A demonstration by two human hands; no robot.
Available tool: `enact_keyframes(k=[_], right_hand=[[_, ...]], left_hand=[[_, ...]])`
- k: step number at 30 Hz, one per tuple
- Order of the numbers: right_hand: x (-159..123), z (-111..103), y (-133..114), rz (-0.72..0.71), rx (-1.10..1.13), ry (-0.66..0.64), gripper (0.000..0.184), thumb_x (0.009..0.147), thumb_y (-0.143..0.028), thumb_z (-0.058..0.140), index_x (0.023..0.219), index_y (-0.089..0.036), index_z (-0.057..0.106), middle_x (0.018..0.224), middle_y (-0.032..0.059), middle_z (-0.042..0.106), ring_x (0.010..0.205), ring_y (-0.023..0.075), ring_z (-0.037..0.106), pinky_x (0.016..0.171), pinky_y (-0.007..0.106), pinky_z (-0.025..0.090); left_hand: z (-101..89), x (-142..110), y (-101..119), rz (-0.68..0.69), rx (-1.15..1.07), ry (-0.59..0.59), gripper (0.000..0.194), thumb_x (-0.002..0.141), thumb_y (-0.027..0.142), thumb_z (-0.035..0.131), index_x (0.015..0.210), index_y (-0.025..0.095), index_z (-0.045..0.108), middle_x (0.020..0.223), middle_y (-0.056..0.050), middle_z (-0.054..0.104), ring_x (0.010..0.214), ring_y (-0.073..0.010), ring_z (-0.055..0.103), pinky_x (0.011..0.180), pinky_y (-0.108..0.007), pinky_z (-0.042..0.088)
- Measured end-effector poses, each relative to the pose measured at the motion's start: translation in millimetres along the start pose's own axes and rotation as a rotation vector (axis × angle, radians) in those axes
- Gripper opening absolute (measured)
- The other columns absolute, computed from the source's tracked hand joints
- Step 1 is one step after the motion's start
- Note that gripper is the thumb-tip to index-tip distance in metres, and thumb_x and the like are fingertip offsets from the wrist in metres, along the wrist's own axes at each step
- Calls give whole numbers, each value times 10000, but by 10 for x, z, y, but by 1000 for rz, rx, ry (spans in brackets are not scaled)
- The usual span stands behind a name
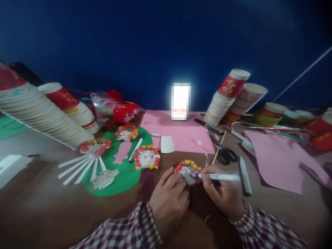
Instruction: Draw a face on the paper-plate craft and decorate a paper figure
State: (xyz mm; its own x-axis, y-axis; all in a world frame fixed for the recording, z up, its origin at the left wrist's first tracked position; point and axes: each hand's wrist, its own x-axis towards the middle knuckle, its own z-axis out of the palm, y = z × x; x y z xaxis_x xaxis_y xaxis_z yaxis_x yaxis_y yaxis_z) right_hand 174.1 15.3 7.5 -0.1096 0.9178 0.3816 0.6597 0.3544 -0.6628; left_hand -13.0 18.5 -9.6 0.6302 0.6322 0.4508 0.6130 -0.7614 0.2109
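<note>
Under my left hand (169, 197) lies a round paper-cup craft (190, 164) with a curled red and yellow rim. The fingers of that hand are bent and press on its left edge. A white marker (221, 177) is pinched in my right hand (225, 195). Its dark tip meets the pale middle of the craft, where faint purple marks show. To the left sits a similar craft (147, 157) with a face drawn on it. Beside that one, a capped blue marker (137, 148) rests on a green paper sheet (124, 183).
Scissors (227, 154) and a grey bar (245, 176) lie right of my hands. Stacked paper cups (44, 110) lean at left, with another cup stack (227, 95) at back right. A bright phone screen (181, 100) stands behind pink paper (186, 133).
</note>
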Motion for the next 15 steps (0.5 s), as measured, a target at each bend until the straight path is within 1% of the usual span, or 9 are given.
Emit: enact_keyframes(k=[2, 4, 6, 8, 10, 12, 15], right_hand=[[6, 2, 2, -8, 0, 12, 115, 858, -248, 480, 816, -189, 569, 691, 21, 626, 587, 141, 591, 559, 243, 477], [18, -2, 2, -19, -9, 21, 121, 860, -241, 476, 814, -186, 574, 703, 24, 628, 618, 145, 598, 588, 247, 481], [29, -11, 2, -25, -12, 33, 129, 861, -237, 477, 803, -186, 581, 698, 21, 627, 627, 147, 598, 590, 247, 476], [35, -21, 5, -26, 16, 42, 130, 863, -233, 479, 795, -189, 580, 678, 12, 616, 602, 139, 588, 556, 235, 462], [32, -27, 10, -27, 55, 40, 119, 862, -227, 487, 792, -190, 575, 655, 1, 603, 569, 128, 573, 521, 222, 446], [22, -31, 11, -24, 69, 33, 104, 856, -219, 497, 792, -188, 573, 651, -2, 597, 559, 125, 565, 515, 221, 441], [11, -31, 1, -24, 49, 46, 102, 851, -216, 499, 790, -183, 574, 648, -2, 584, 546, 122, 549, 511, 225, 435]], left_hand=[[-6, 7, 12, 3, -11, 0, 84, 849, 263, 543, 808, 198, 578, 862, 36, 603, 1033, -148, 500, 1105, -371, 220], [-78, 31, 28, 11, -26, 8, 100, 858, 273, 535, 827, 200, 595, 888, 25, 621, 1015, -157, 516, 1092, -388, 255], [-230, 61, 19, -2, -42, 46, 111, 863, 279, 537, 895, 207, 616, 926, 14, 643, 991, -165, 535, 1076, -406, 291], [-434, 61, -52, -84, -8, 104, 172, 862, 252, 547, 1019, 219, 611, 978, -5, 653, 998, -181, 543, 1042, -430, 333], [-635, -19, -207, -188, 40, 153, 187, 853, 197, 548, 1028, 214, 611, 1006, -23, 649, 984, -182, 557, 981, -413, 396], [-785, -200, -426, -283, 146, 189, 186, 844, 201, 562, 1022, 206, 614, 992, -31, 652, 948, -192, 575, 940, -417, 425], [-884, -568, -730, -412, 320, 138, 210, 849, 268, 563, 1040, 200, 617, 986, -48, 652, 906, -218, 589, 846, -408, 466]])
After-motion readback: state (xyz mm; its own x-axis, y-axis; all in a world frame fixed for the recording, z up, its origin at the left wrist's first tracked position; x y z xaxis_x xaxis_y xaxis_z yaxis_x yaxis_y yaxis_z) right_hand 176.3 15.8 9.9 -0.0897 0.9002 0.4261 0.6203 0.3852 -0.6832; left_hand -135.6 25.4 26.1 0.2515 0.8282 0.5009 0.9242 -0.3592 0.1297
